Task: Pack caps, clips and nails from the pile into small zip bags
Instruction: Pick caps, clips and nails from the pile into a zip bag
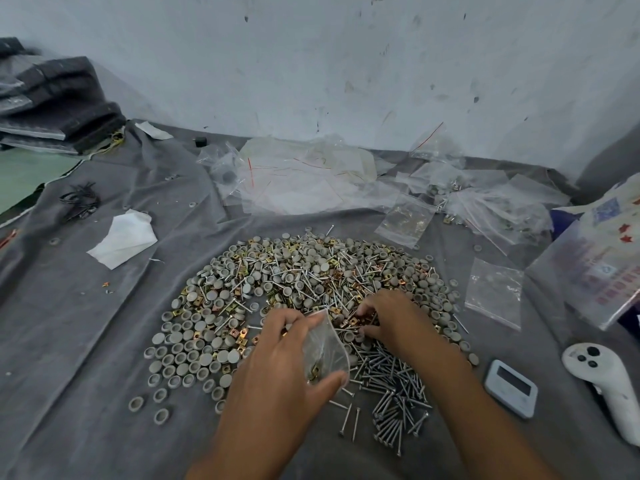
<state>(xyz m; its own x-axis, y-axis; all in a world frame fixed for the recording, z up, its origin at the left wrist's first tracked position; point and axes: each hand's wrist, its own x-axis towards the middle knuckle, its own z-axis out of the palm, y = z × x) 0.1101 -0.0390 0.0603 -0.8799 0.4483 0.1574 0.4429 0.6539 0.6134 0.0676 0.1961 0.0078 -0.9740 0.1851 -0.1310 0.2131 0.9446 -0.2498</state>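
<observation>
A wide pile [304, 271] of grey round caps, brass square clips and steel nails lies on the grey cloth. My left hand [277, 362] holds a small clear zip bag [323, 351] with its mouth open toward the pile; a clip or two shows inside. My right hand [388, 318] reaches into the pile just right of the bag, fingertips pinching brass clips [360, 320]. Loose nails [391, 400] are gathered below my right wrist. Grey caps [187, 344] spread out to the left.
Empty and filled zip bags [304, 178] lie heaped at the back by the wall, with single bags [493, 292] at the right. A white timer [510, 388] and white controller [606, 382] sit at right. A white tissue [123, 239] lies left.
</observation>
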